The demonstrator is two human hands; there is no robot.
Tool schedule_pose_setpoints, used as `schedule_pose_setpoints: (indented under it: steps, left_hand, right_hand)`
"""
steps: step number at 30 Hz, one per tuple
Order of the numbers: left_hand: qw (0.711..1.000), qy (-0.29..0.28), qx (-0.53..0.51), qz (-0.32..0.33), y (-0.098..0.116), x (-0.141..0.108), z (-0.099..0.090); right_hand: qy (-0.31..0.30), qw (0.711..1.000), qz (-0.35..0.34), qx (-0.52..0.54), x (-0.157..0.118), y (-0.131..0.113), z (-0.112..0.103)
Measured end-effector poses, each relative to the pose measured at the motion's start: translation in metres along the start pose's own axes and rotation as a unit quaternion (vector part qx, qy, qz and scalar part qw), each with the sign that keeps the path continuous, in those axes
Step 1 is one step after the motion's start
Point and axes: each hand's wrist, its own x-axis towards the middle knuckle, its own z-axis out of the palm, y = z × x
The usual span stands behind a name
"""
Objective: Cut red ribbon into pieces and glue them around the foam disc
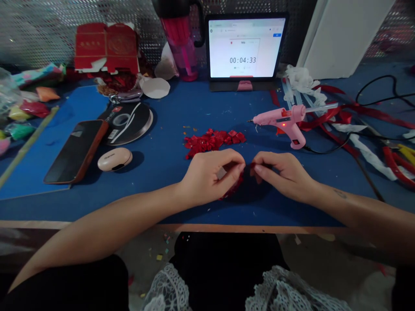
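Observation:
My left hand [210, 177] and my right hand [279, 175] meet low in the middle of the blue table top [155, 203]. Their fingertips pinch a small, crumpled red piece [253, 166] from both sides, and my fingers hide most of it. A ruffled red bundle [234, 186] lies partly under my hands, and its shape is hidden. Just beyond them is a loose heap of small red pieces [212, 141]. A pink hot glue gun [282, 123] lies on its side beyond my right hand, with a small red light showing.
A phone [76, 151], earbud case [114, 159] and black ribbon spool [126, 123] lie to the left. A tablet [245, 46] shows a timer at the back. Red and white ribbons [372, 151], cables and red-handled tools [397, 166] lie to the right. My arms cross the table's front edge.

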Motion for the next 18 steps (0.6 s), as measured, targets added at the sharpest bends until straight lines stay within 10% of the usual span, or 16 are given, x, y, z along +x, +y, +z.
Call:
schedule_pose_setpoints:
  steps: [18]
  left_hand:
    - [0.957, 0.122, -0.206, -0.166, -0.021, 0.01, -0.002]
  right_hand:
    - [0.07, 0.992, 0.04, -0.1, 0.004, 0.018, -0.009]
